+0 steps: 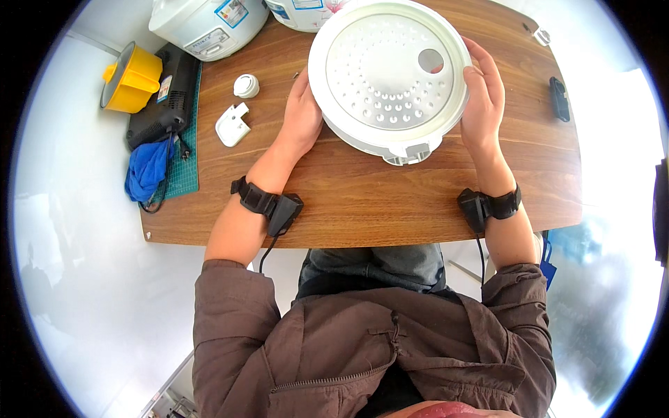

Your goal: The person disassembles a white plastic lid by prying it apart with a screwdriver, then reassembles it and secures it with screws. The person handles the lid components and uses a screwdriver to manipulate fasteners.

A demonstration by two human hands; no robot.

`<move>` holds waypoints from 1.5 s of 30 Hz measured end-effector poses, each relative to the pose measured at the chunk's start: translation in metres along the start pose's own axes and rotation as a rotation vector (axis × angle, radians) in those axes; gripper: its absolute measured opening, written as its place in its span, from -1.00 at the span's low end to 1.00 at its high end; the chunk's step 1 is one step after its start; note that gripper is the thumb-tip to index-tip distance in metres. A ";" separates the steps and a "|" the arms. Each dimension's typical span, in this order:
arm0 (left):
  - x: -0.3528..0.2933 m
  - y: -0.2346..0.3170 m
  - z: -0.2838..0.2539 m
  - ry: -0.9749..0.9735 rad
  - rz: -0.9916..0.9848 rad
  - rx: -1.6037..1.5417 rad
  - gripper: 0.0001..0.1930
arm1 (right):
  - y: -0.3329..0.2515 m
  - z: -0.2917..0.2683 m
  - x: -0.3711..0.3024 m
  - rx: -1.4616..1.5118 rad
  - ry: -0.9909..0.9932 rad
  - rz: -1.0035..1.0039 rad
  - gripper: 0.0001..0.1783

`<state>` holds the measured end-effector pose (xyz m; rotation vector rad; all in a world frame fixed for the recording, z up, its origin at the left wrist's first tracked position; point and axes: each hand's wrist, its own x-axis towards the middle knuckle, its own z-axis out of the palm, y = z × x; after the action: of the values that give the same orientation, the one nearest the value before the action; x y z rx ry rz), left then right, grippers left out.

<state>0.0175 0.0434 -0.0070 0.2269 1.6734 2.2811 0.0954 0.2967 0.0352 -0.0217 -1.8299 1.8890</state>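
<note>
A round white rice cooker lid (389,66) is held up over the table in front of me, its inner side facing up. A dimpled metal plate with one round hole covers its middle, and a latch-like tab sticks out at the near edge. My left hand (304,115) is closed on the lid's left rim, its fingers partly hidden behind it. On the opposite rim my right hand (483,101) grips the lid, fingers curled around the edge. Left of my left hand lie a small round white cap (246,86) and a flat white plastic piece (232,125).
Two white rice cookers (209,28) stand at the table's far left and middle. At left are a yellow container (132,78), a black device (167,104), a blue cloth (148,171) and a green mat (185,174). A small black object (559,99) lies far right on the wooden table (390,216).
</note>
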 end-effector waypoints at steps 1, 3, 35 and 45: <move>0.001 -0.001 -0.001 0.007 0.008 0.007 -0.59 | -0.001 0.001 -0.001 -0.034 0.004 -0.015 -0.53; 0.003 -0.003 -0.001 -0.003 0.026 0.006 -0.53 | 0.002 -0.001 -0.001 -0.182 0.045 -0.067 -0.58; 0.001 0.005 0.002 -0.090 0.094 0.024 -0.40 | -0.007 -0.012 0.003 -1.208 -0.077 -0.071 -0.64; 0.002 0.005 0.002 -0.099 0.096 0.031 -0.44 | 0.000 -0.009 0.003 -1.206 -0.039 -0.142 -0.67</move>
<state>0.0155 0.0445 -0.0013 0.4290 1.6823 2.2723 0.0963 0.3059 0.0357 -0.2528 -2.6077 0.4729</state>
